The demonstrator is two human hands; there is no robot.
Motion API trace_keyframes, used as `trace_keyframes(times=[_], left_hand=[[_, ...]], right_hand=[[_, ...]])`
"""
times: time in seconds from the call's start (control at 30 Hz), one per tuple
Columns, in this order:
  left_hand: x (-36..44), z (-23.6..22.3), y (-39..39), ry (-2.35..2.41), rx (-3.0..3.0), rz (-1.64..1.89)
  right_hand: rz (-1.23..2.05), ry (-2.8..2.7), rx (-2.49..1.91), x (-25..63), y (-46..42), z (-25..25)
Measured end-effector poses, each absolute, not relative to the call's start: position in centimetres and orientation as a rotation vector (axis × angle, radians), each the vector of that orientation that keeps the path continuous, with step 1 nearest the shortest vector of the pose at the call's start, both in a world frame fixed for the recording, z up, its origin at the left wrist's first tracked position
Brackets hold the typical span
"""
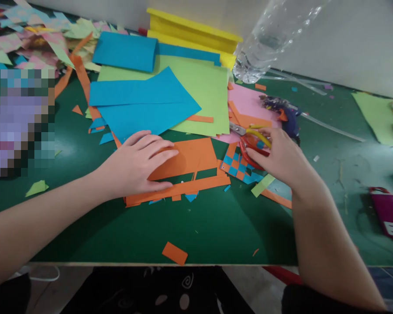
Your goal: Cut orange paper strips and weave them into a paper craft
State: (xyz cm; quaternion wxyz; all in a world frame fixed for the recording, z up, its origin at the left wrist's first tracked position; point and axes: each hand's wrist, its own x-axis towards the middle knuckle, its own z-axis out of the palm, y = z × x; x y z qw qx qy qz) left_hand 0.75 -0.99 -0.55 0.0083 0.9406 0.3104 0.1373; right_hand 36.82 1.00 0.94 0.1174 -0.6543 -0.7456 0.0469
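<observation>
My left hand (139, 163) lies over a rectangle of orange paper (193, 155), its fingers spread and its thumb near a narrow orange strip (199, 185). A pair of scissors (244, 140), one handle red and the other yellow, is under my right hand (283, 152), whose thumb and fingers close on the handles. The blades point left toward the green sheet's edge. Just below the scissors is a blue and orange woven checkered piece (237, 165). Blue paper (144, 109) overlaps light green sheets (212, 96) beyond my left hand.
Paper scraps (36, 35) heap at the back left. A clear plastic bottle (262, 48) leans near the wall beside folded yellow paper (193, 32). A dark blue glue gun (290, 117) lies behind my right hand. A magenta device (388, 213) sits at the right.
</observation>
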Motion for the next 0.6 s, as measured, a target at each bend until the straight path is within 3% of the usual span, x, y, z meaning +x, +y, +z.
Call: trace_keyframes(times=[0.6], left_hand=[[0.82,-0.65,-0.91,0.934,3.016,0.498]], right_hand=[[-0.07,-2.331,-1.81,36.73,0.84,0.49]])
